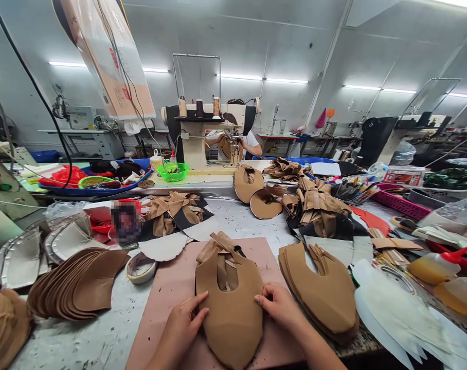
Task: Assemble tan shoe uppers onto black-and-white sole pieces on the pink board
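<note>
A tan shoe upper [231, 318] lies on a pinkish board [162, 303] in front of me, its U-shaped opening facing away and its rounded end towards me. My left hand [183, 321] grips its left edge, thumb and forefinger on the rim. At the right edge my right hand [277, 304] pinches the same upper, with the other fingers curled. Folded strap pieces show through and behind the opening. Just right of the board is a stack of similar tan uppers [322, 293].
Left are a fanned stack of brown pieces [77, 282] and a tape roll [141, 268]. White sheets [403, 313] and glue bottles [436, 267] lie right. More uppers [247, 184] are ahead, below a sewing machine [202, 136] where another person works. A green basket [173, 172] stands beside it.
</note>
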Demonstrator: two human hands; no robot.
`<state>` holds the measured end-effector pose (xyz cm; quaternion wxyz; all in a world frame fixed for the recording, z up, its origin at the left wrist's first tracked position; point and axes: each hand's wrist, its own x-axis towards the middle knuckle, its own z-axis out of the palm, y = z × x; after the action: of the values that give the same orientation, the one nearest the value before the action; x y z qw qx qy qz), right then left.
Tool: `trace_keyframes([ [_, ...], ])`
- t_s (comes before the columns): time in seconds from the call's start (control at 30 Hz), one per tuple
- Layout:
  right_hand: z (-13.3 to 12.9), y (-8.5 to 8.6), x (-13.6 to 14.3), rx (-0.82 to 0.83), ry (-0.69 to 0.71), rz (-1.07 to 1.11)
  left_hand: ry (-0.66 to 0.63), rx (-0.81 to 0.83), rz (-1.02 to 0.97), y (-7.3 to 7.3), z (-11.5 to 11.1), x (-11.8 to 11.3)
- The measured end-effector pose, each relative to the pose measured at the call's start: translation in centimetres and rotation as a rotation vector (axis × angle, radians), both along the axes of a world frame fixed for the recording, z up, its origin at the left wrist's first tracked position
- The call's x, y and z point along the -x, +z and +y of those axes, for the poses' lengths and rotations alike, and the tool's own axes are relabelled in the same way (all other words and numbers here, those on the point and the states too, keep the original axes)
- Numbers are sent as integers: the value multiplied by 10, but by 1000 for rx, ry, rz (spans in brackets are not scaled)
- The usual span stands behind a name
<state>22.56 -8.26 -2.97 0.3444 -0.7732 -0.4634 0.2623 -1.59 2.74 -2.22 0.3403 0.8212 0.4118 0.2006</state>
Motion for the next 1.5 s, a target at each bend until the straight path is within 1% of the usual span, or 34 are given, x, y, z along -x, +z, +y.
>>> trace_keyframes([
  [0.23,-2,4,0,7,1,-18,12,-41,-8,2,-5,-3],
  [0.57,-5,-3,1,-48,-13,-61,38,-75,-56,-3,-7,-3],
  [0.67,-6,0,3,-71,-21,-79,45,-105,-84,-1,-10,-3],
  [0.9,-8,6,5,-25,-4,-75,20,-167,-102,1,-15,-5],
  [1.03,-9,5,5,-53,-16,-97,14,-237,-95,1,-19,-4],
  [1.17,-10,4,5,-89,-12,-97,-28,-351,-163,1,-24,-2],
  [1.23,-10,4,5,-91,-6,-96,-28,-379,-168,1,-25,-3],
  [1.4,-10,7,7,-77,5,-121,6,-321,-50,1,-20,-7],
  [1.5,-10,9,9,-61,-2,-132,11,-285,-16,0,-19,-8],
])
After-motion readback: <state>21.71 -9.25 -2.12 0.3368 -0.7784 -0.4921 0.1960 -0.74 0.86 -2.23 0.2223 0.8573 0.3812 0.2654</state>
